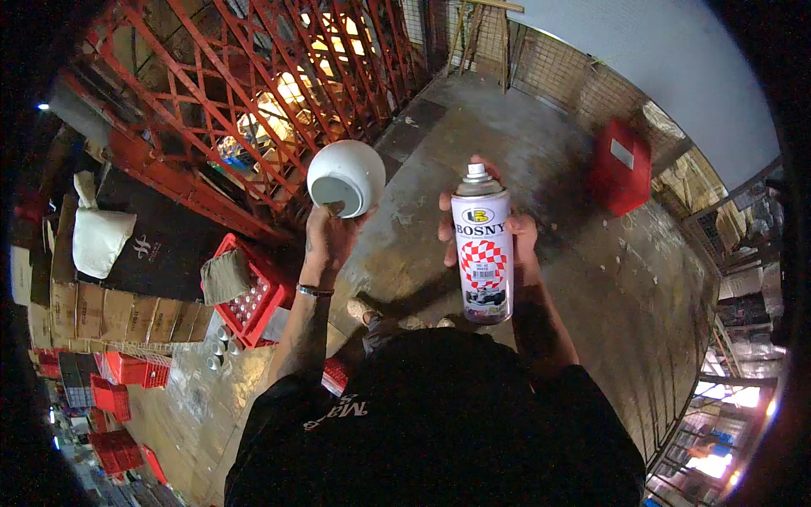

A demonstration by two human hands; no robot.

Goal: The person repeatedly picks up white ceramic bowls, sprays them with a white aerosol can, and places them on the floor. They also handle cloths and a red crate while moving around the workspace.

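A round white pot [351, 162] with a wide opening is held up at the left by my left hand [331, 243]. Its opening tilts toward me, and my fingertips reach the rim. My right hand [525, 242] is closed around a spray paint can [483, 291], which stands almost upright with its white nozzle at the top. The can has a pale label with a red-and-white checkered pattern and a small race car picture. Its cap is off. Open space separates the pot from the can. The can hides part of my right palm.
A red folding metal gate [245, 93] runs along the far left. Left of me are a red crate [269, 296], stacked cardboard boxes [127, 314] and a white cloth [103, 241]. A red box [621, 169] stands at the far right on the concrete floor [422, 237].
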